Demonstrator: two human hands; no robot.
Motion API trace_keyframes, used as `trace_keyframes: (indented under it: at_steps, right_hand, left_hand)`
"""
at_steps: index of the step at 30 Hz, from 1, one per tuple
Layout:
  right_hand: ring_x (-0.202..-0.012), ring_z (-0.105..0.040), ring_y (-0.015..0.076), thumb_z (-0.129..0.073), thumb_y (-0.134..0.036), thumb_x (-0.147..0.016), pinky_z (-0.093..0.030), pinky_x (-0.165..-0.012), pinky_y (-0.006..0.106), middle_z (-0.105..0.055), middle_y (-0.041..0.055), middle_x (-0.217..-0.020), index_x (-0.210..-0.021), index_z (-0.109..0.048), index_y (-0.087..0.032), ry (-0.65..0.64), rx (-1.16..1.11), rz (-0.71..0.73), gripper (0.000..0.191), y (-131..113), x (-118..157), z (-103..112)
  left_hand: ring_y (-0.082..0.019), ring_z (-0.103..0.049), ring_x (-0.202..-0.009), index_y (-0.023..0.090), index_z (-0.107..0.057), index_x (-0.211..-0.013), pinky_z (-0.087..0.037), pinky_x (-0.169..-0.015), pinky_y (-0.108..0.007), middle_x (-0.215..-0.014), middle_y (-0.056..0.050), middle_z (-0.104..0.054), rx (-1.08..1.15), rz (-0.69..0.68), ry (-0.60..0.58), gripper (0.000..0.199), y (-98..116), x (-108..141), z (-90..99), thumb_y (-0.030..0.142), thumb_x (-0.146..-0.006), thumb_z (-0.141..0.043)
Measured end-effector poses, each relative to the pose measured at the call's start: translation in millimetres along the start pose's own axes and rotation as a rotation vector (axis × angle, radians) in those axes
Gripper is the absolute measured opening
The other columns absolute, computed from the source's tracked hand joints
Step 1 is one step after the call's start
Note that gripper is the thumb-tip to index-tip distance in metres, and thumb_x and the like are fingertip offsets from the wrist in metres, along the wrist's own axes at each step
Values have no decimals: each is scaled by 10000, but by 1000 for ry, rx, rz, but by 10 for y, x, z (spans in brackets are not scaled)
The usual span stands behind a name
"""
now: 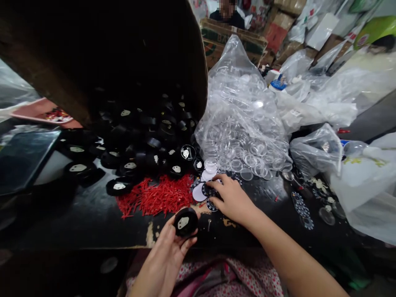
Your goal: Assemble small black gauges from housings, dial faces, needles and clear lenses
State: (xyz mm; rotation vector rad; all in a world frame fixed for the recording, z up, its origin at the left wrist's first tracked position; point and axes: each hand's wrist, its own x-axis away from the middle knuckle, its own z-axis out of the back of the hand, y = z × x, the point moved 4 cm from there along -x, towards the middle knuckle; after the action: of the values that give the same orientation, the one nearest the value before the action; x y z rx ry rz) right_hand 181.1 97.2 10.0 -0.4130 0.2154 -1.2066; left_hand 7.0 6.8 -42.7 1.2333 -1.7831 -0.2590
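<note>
A round black case (186,222) with a pale metal piece inside rests in my left hand (173,243), whose fingers curl round it near the table's front edge. My right hand (230,198) reaches over a small pile of printed black discs (212,204) and white discs (199,192); its thumb and fingers are bent around a dark disc at the pile. Left of the discs lies a heap of thin red pieces (161,196). More black cases (119,187) are spread behind and left of that heap.
Behind the discs, a big clear bag (241,123) spills transparent round covers. A large dark sack (139,49) looms at upper left. A glass-like panel (26,159) lies far left, a pink tray (46,113) behind it. Plastic bags (368,181) stand right. A person (227,16) is beyond.
</note>
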Motion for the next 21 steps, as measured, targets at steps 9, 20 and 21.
trace_keyframes:
  at_steps: [9, 20, 21]
  right_hand:
    - [-1285, -488, 338, -538, -351, -943, -355, -1096, 521, -539, 203, -1355, -1308, -578, -119, 378, 66, -205, 434, 798, -581, 674]
    - [-1368, -390, 326, -605, -526, -900, -216, -1156, 505, -500, 159, -1436, -1372, -545, -171, 302, 86, -104, 594, 718, -1011, 526]
    - [-1363, -395, 315, -581, -495, -924, -213, -1154, 498, -507, 166, -1424, -1362, -550, -152, 311, 80, -96, 558, 658, -914, 555]
  left_hand:
    - [-334, -589, -1237, 211, -641, -1179, -494, -1035, -518, -1297, -123, -660, 90, 76, -22, 480, 1, -80, -140, 508, -809, -707]
    - [-276, -677, -1050, 226, -622, -1150, -562, -905, -457, -1216, -109, -688, 31, 27, -88, 402, -42, -114, -169, 514, -869, -640]
    - [-277, -678, -1047, 224, -623, -1150, -564, -900, -455, -1211, -109, -689, 32, 36, -94, 400, -42, -111, -169, 509, -871, -639]
